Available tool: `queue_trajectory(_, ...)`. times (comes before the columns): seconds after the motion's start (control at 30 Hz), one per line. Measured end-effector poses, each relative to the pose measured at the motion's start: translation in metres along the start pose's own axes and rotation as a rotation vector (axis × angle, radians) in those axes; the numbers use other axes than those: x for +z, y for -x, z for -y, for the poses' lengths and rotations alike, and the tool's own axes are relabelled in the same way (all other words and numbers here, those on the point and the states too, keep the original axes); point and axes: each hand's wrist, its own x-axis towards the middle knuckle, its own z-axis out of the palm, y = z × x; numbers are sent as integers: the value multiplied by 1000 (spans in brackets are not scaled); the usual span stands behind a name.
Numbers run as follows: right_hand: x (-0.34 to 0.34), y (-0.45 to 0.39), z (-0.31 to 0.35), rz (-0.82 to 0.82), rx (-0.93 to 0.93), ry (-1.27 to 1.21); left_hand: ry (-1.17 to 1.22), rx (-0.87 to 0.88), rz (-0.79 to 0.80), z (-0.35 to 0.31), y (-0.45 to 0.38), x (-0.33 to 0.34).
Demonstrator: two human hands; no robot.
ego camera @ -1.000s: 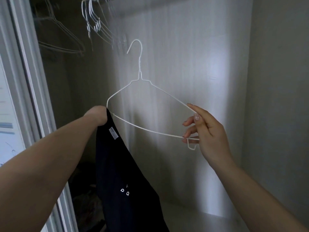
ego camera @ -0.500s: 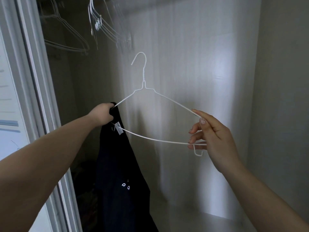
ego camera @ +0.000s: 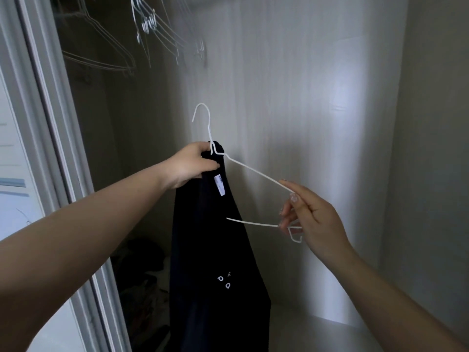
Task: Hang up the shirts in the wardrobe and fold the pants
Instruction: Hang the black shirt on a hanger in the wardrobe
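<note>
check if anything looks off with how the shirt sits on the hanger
The black shirt covers only the left half of the white wire hanger, bunched at the neck under the left hand. The end by the right hand is bare.

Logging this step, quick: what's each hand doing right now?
Left hand: closed, gripping the black shirt at the white hanger neck.
Right hand: closed, pinching the hanger's right end.

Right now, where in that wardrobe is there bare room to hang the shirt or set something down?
Free: the pale shelf at lower right, beside the black shirt. Also the space right of the empty hangers. Crowded: the dark clothes pile at lower left, and the upper left, where those hangers bunch.
</note>
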Motion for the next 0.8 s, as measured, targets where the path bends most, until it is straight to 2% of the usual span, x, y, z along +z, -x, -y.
queue_trajectory(0.1, -3, 1, -8, -8, 19, 8, 230, -30, 3, -4, -1, 8)
queue_trajectory(0.23, -11, -2, -11, -12, 36, -49, 219, -43, -47, -1, -4, 18)
queue_trajectory(0.37, -19, -4, -13, -2, 70, -94, 445, -69, -21, 0, -5, 25)
queue_trajectory(0.47, -20, -2, -15, -10, 89, -116, 334, -59, -163, 2, -10, 34)
queue_trajectory(0.53, -14, 0, -21, -103, 128, -229, 319, -60, -258, 1, -13, 39)
queue_trajectory(0.63, 5, 12, -35, -278, 306, -437, 367, -56, -308, -5, -14, 45)
queue_trajectory(0.7, 17, 21, -41, -280, 438, -509, 361, -42, -328, -8, -14, 48)
queue_trajectory(0.8, 28, 25, -42, -287, 561, -793, 359, -19, -364, -8, -12, 50)
